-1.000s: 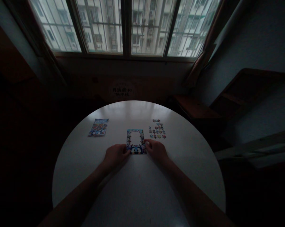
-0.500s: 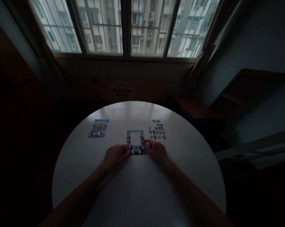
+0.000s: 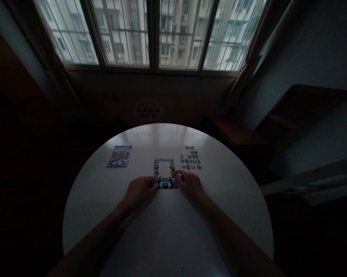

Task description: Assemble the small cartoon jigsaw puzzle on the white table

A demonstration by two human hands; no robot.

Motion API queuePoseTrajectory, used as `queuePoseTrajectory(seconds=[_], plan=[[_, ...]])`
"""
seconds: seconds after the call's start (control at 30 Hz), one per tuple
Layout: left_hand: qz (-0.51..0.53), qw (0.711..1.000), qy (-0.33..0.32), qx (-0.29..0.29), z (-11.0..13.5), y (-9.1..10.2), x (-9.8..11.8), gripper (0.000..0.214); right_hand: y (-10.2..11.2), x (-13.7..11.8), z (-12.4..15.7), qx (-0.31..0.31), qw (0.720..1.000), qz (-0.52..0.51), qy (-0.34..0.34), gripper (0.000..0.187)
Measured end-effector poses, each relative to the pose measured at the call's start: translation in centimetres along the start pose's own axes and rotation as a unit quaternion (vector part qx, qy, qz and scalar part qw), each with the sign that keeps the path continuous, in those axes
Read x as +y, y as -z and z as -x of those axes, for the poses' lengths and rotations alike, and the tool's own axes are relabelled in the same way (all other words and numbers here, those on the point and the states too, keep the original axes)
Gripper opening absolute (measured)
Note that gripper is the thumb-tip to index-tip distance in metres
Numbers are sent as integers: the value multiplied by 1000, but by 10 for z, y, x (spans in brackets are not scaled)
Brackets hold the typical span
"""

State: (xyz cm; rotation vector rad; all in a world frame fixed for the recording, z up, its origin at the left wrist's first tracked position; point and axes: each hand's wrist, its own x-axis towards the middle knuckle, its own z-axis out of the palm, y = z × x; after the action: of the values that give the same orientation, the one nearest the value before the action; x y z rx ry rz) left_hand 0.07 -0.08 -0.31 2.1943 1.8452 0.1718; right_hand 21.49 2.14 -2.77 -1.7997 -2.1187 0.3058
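A partly assembled jigsaw puzzle (image 3: 165, 183) lies flat on the white table, forming a rectangular frame round a white middle. Its bottom strip shows a blue cartoon character. My left hand (image 3: 140, 189) is closed at the puzzle's lower left edge, thumb on the border and fingers curled. At the right edge, my right hand (image 3: 190, 182) has its forefinger and thumb bent together against the border, the other fingers folded under. Just beyond that hand, several loose puzzle pieces (image 3: 193, 156) are spread out in rough rows.
A colourful printed sheet or packet (image 3: 119, 156) lies left of the puzzle on the round white table (image 3: 104, 215). Behind the table are a low wooden surface (image 3: 233, 130) at the right and a barred window (image 3: 153, 34).
The whole view has shifted very slightly. Both hands stay at the puzzle's edges, and the puzzle and loose pieces keep their places on the table.
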Motion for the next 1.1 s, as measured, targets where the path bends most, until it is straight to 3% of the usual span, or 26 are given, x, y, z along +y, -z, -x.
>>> queuePoseTrajectory(seconds=[1.1], plan=[[0, 1000, 2, -6, 0, 2, 1, 29, 1, -2, 0, -3, 1000, -3, -8, 32]])
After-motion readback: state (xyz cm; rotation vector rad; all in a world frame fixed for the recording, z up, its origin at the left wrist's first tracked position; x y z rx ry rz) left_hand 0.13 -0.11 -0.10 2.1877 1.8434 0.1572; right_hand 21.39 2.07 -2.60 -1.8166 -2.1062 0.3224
